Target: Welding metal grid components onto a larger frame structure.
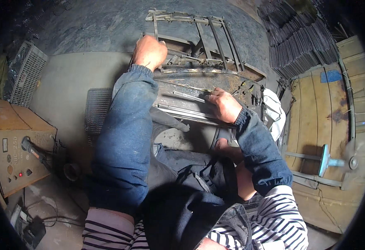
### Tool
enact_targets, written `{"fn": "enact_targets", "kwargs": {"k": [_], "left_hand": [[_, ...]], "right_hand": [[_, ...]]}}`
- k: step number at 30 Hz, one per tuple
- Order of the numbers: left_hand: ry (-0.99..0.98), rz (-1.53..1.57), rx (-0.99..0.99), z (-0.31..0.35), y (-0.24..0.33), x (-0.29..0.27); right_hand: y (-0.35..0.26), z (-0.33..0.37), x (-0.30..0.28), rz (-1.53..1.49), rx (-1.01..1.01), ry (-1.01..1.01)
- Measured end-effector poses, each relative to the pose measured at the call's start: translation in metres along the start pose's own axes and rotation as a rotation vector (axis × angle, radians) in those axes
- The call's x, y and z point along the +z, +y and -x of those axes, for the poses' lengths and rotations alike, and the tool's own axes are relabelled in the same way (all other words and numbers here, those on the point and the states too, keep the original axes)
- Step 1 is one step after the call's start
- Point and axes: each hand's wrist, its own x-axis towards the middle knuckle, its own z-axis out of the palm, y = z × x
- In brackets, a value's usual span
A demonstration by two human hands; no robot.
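Note:
My left hand is closed in a fist at the left side of a welded metal frame. Its fingers curl away from view, so what they grip is hidden. Lower and to the right, my right hand pinches the right end of a short shiny metal rod above the worn metal bench top. Thin rods lie across the bench near that hand. Several long bright metal strips run along the bench's near edge, just below the right hand.
An orange welding machine with a plugged cable stands at the left. Beside the bench is a wire mesh panel; a grey plastic crate is farther left. Stacked metal grids and yellowish panels occupy the right. White cloth hangs by the bench.

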Motion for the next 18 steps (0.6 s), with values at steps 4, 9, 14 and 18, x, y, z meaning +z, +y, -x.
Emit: {"fn": "enact_targets", "kwargs": {"k": [4,9,14,18], "left_hand": [[-0.01,0.007,-0.021,0.001,-0.005,0.005],[-0.039,-0.046,-0.061,0.018,-0.018,0.014],[-0.08,-0.023,-0.094,0.035,-0.027,0.021],[-0.109,-0.024,-0.085,0.04,-0.025,0.03]], "right_hand": [[-0.003,0.002,-0.001,-0.004,0.01,0.04],[-0.01,0.01,0.016,-0.086,-0.051,0.145],[-0.025,0.011,0.015,-0.088,0.024,0.137],[-0.029,0.01,0.008,-0.025,0.065,0.054]]}}
